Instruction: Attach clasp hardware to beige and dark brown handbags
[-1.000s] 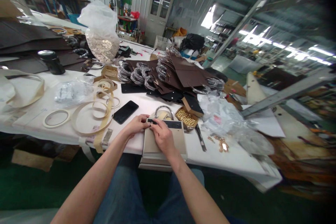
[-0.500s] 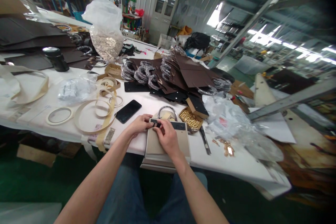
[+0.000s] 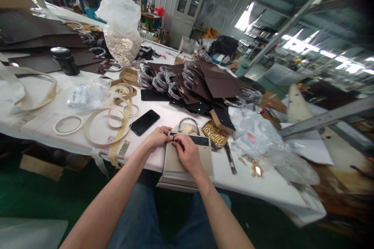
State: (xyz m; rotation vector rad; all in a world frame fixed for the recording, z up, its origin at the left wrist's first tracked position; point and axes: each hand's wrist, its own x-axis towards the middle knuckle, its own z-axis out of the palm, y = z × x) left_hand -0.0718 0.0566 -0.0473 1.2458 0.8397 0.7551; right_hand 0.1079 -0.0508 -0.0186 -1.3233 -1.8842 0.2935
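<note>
A beige bag panel (image 3: 187,158) lies on a stack of similar pieces at the table's front edge, a black strip (image 3: 201,140) along its far side. My left hand (image 3: 159,138) is closed at the strip's left end, thumb and fingertips pinched together. Close beside it my right hand (image 3: 188,153) is closed too, its fingertips meeting the left ones over the strip. Whatever small dark piece sits between the fingers is mostly hidden. Behind the panel stands a wrapped round handle (image 3: 189,120). A box of gold studs (image 3: 214,134) is to the right.
On the white table, a black phone (image 3: 145,122), a tape roll (image 3: 67,125) and loose tan strips (image 3: 101,142) lie to the left. A dark knife-like tool (image 3: 230,158) and gold fittings (image 3: 256,169) are on the right. Brown bag pieces (image 3: 217,79) are piled behind.
The fingertips of both hands have closed tighter over the strip's left end, covering the small dark piece that showed between them. The whole view has shifted slightly.
</note>
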